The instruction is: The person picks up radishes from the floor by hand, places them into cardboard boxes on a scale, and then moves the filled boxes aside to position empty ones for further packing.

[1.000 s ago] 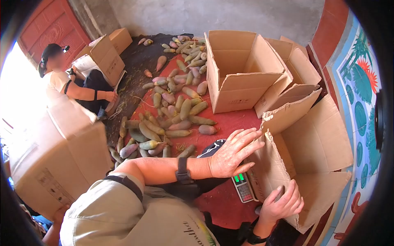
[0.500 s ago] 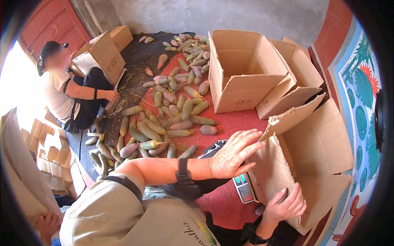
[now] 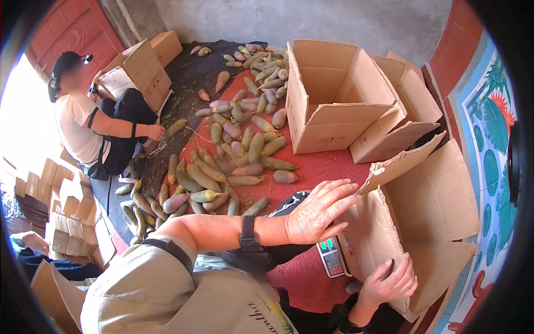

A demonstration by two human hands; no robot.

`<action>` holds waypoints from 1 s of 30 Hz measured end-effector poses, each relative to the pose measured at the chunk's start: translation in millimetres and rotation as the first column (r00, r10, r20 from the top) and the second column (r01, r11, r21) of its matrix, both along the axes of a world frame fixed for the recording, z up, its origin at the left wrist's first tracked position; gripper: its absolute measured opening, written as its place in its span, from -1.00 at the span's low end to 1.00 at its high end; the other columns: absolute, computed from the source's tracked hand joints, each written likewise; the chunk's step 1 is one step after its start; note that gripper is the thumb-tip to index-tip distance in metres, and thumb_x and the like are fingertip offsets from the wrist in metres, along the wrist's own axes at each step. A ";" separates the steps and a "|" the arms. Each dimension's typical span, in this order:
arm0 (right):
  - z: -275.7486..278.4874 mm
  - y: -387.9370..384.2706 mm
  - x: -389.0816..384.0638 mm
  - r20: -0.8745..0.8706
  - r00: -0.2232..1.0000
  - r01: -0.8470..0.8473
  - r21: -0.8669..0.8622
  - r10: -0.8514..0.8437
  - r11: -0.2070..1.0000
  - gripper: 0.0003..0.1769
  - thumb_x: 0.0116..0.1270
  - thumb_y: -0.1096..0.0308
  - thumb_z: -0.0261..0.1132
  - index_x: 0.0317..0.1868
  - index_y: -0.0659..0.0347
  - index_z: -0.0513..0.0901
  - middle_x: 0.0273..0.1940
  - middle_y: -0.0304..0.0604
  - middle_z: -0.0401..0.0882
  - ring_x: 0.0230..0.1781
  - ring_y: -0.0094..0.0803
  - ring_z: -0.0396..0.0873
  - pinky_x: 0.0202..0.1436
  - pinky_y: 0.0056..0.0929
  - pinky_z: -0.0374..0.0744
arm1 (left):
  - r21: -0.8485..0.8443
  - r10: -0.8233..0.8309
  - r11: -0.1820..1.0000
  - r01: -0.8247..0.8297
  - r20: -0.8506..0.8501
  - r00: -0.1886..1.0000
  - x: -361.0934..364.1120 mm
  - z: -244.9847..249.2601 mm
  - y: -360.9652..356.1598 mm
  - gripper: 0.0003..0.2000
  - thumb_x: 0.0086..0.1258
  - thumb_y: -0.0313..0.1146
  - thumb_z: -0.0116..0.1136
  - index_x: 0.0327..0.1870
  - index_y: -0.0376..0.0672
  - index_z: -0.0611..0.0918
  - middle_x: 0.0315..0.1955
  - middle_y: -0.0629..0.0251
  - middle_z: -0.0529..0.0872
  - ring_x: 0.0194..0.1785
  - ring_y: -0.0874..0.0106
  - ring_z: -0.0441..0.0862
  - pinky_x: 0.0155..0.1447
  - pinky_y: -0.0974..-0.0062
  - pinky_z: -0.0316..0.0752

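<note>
My left hand is stretched out, fingers spread, back of the hand upward, its fingertips at the upper corner of an open cardboard box. Lower down, my right hand grips the torn top edge of the same box, thumb on the outer side and fingers over the edge. The box leans open toward the right, its inside partly in view. A digital scale with lit green digits shows beside the box's base.
Many green and pinkish radishes lie across the red and black floor covering. Further open boxes stand at the back right. A co-worker sits at left, holding a radish. Small cartons are stacked behind; another person's hand shows at the left edge.
The co-worker's hand now holds a radish, lifted off the pile. At the lower left, another person's hand and clothing have shifted, and a box flap shows there. My hands have hardly moved.
</note>
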State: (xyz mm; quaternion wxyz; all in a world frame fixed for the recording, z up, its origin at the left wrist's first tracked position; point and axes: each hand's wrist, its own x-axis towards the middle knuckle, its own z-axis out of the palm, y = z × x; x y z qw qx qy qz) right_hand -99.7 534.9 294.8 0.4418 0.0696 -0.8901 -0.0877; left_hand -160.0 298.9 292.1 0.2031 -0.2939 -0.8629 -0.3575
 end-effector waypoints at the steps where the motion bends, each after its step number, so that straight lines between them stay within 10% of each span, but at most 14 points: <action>1: 0.8 -0.4 -0.2 0.001 1.000 -0.001 0.000 0.001 1.000 -0.70 0.33 0.29 0.04 0.00 0.25 0.47 -0.10 -0.15 0.54 -0.16 -0.29 0.49 0.00 -0.22 0.32 | 0.000 0.001 1.000 -0.001 0.001 1.000 0.0 0.5 -0.4 -0.40 0.04 -0.35 0.20 0.17 -0.23 0.32 0.16 0.06 0.31 0.26 0.12 0.22 0.23 0.18 0.18; 30: 11.2 -5.9 11.1 0.178 0.984 0.013 -0.058 -0.002 0.998 -0.63 0.28 0.35 0.06 0.08 0.29 0.38 0.01 -0.02 0.45 -0.01 -0.12 0.40 0.14 -0.09 0.25 | 0.070 -0.012 0.997 0.011 0.005 1.000 -3.0 -4.7 -19.6 -0.45 0.06 -0.33 0.19 0.12 -0.26 0.33 0.14 -0.01 0.31 0.22 0.07 0.26 0.19 0.17 0.22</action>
